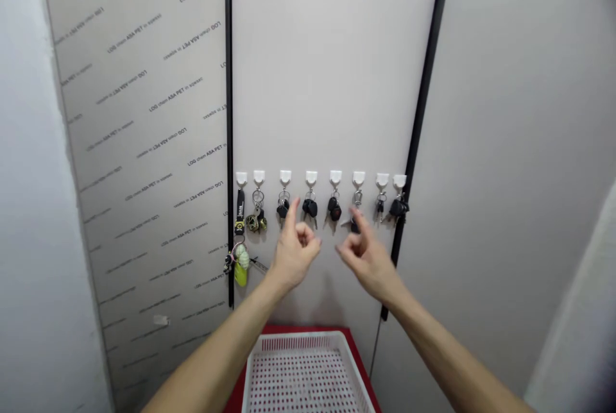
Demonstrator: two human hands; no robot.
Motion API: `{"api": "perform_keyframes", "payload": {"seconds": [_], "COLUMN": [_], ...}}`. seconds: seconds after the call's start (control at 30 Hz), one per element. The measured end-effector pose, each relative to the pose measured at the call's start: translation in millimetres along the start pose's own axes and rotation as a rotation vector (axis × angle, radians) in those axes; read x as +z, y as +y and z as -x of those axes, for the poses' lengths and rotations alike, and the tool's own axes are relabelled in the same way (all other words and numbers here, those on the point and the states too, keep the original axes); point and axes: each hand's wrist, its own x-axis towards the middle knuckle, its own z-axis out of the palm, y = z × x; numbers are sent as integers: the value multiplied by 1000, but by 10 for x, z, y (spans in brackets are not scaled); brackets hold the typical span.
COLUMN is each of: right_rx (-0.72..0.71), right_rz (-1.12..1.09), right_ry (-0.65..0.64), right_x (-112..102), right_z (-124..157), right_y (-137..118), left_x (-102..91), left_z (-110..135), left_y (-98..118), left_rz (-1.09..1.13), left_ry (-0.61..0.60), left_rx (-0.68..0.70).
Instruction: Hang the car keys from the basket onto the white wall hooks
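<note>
Eight white hooks on a pale wall panel hold keys.

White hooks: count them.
8, in one row, left to right: first hook, second, third, fourth, fifth, sixth, seventh, eighth; none looks hidden.

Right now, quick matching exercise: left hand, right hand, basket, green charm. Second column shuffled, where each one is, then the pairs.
1. left hand
2. right hand
3. white basket
4. green charm

A. on the red surface
B. pointing finger nearest the sixth key bunch from the left
C. hanging below the first hook from the left
D. pointing finger nearest the third key bunch from the left

Pairs: 1-D, 2-B, 3-A, 4-C
</note>
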Motion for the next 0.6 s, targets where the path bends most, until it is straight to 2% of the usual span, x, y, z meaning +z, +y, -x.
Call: {"api": "perform_keyframes", "payload": {"seconds": [0.07,0.17,0.43,0.53,0.6], "right_rx": [-128,-172,-119,-63,38], "right_rz": [-108,-188,-235,-180,-93], "right_ry": [169,204,128,89,47], "right_x": [13,62,159,172,146], "right_z": [-106,-148,-165,-132,-108], "right_y": [-283,-444,-378,-220,-20], "left_x": [-28,-29,-19,-66,-154], "left_z": [-84,-101,-77,-43,-25], "left_y": [266,370,256,68,-135], "left_rz": [36,51,70,73,35], "left_ry": [10,-6,-40,-51,3], "left_rx": [102,147,90,2,-100]}}
